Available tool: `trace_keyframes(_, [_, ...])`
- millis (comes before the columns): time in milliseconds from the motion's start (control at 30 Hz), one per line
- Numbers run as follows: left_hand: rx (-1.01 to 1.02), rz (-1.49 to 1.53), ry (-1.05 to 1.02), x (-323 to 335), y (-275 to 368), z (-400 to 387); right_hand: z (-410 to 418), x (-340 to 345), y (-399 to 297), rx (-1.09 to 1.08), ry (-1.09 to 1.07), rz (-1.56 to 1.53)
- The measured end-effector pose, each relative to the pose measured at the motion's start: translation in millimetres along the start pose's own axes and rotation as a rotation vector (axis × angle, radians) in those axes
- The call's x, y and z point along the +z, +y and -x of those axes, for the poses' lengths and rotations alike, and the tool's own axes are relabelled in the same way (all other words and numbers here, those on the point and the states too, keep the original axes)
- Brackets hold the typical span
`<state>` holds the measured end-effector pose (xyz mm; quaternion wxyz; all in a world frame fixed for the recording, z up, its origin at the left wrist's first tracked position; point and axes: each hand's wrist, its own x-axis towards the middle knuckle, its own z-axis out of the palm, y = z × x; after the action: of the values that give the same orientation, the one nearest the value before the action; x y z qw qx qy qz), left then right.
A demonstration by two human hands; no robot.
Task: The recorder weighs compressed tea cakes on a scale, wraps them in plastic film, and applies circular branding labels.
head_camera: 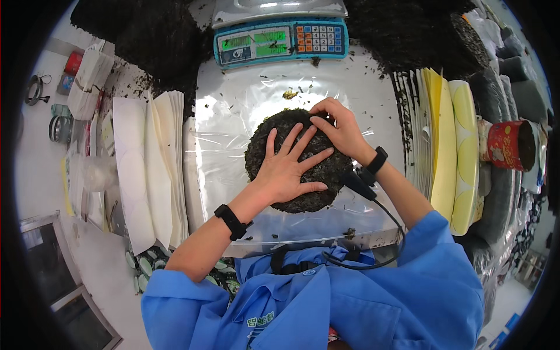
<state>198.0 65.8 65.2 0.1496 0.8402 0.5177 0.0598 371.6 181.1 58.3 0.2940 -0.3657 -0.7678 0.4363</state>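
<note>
A round, dark cake of what looks like dried seaweed (336, 173) lies on a clear plastic sheet (225, 170), over a pale work surface. Flat across it rests my left hand (291, 168), palm down and fingers spread. At the cake's upper right rim, my right hand (334, 120) pinches the edge between thumb and fingers. A loose yellowish-green scrap (289, 94) sits just beyond the cake. Part of the cake is hidden under my left hand.
A digital scale (280, 41) with lit displays stands beyond the cake. Dark seaweed piles (153, 39) flank it. Paper stacks stand left (164, 170) and yellow sheets right (439, 148). A red can (505, 145) is far right. A black cable (396, 223) hangs by my right forearm.
</note>
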Motion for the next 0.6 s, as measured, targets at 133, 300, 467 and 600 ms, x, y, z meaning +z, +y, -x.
trace_keyframes(133, [-0.059,-0.029,-0.079,-2,-2,2,-6,20,-5,-0.401,0.012,0.388])
trace_keyframes(300, [-0.039,-0.062,0.004,7,0,-10,-9,21,-13,-0.526,-0.042,0.77])
trace_keyframes(467, [-0.067,-0.116,0.043,13,1,2,60,-17,-11,-0.03,0.204,0.355])
trace_keyframes(600, [-0.033,-0.106,0.082,11,6,-1,213,-57,-1,0.642,0.112,-0.446])
